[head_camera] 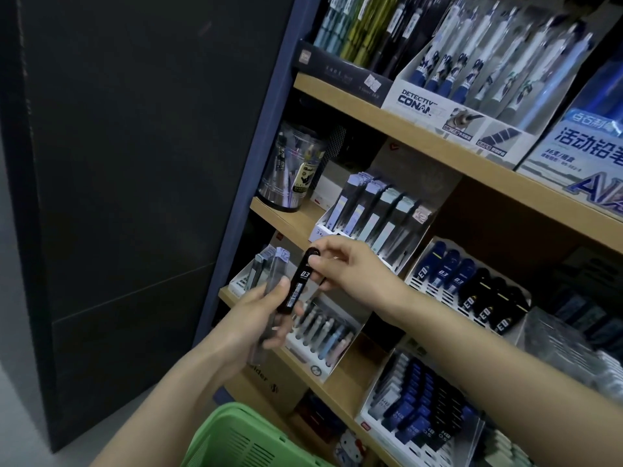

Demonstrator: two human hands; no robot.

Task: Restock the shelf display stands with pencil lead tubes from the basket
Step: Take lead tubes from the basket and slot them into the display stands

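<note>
My left hand (266, 318) grips a bundle of grey, clear pencil lead tubes (273, 274) in front of the shelf. A black lead tube marked 0.3 (298, 281) stands tilted against that bundle, and my right hand (350, 267) pinches its upper end between thumb and fingers. To the right, a white display stand (468, 284) holds blue and black 0.3 tubes in slots. Another display stand (374, 217) with grey tubes sits one shelf higher. The green basket (242, 439) is at the bottom edge, under my left forearm; its inside is hidden.
Wooden shelves (387, 129) carry pen boxes on top, a clear tub (293, 170) at the left, and more lead stands (418, 409) lower down. A dark panel (135, 163) fills the left side, next to the blue shelf post (256, 163).
</note>
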